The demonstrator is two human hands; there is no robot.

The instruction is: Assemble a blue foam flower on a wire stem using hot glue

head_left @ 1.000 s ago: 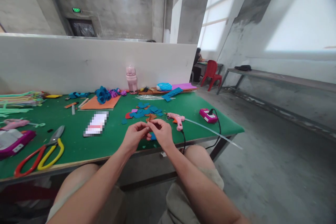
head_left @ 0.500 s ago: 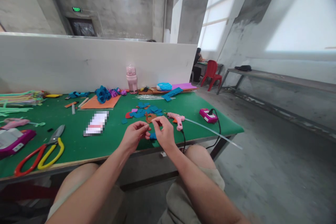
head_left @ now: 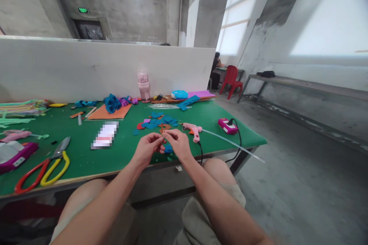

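We see our left hand (head_left: 146, 148) and our right hand (head_left: 178, 144) close together over the near edge of the green table (head_left: 86, 153). The fingertips of both hands meet and pinch something very small between them; it is too tiny for us to tell what it is. Both hands are curled narrow around that pinch. A small blue felt piece (head_left: 168, 148) lies on the table just under our right hand. Behind our hands is a little pile of blue felt scraps (head_left: 159, 119). A pink glue gun (head_left: 193, 129) lies just to the right of our right hand, with a clear glue stick poking out of it. Far to the left lie big scissors with red and yellow handles (head_left: 43, 166). A pink bottle (head_left: 143, 86) stands at the back by the white wall
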